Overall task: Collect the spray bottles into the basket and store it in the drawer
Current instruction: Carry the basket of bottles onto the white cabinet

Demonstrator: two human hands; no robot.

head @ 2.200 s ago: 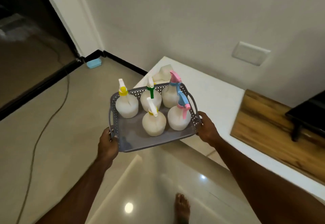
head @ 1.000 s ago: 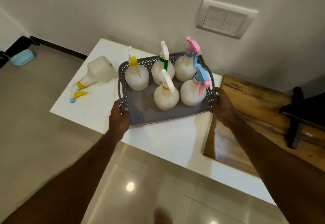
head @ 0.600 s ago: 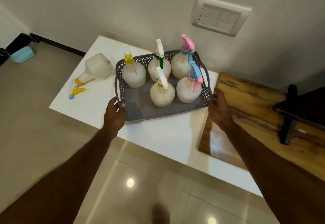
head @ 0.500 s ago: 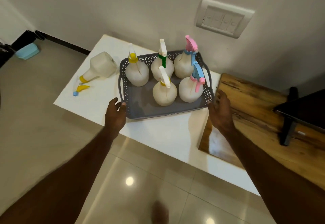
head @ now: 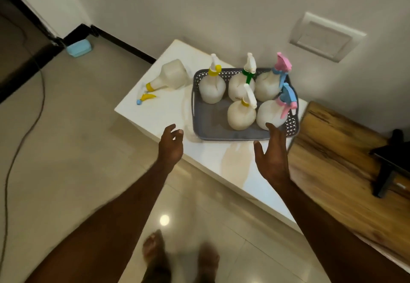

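- grey perforated plastic basket [head: 199, 105] sits on the white tabletop [head: 213, 156], toward its back edge by the wall; neither hand touches it.
- five white spray bottles stand upright inside: yellow-collared bottle [head: 211, 87], green-collared bottle [head: 240, 85] and pink-and-blue-triggered bottle [head: 267, 85] in the back row, two more in front.
- sixth white bottle with a yellow collar [head: 170, 78] lies on its side at the tabletop's left edge, just beside the basket.
- left hand [head: 170, 147] hangs over the front edge, fingers loosely curled, holding nothing.
- right hand [head: 271, 156] near the basket's front right corner, fingers straight and spread.

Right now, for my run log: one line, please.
grey plastic basket: on white table | left hand: open | right hand: open | sixth bottle: outside
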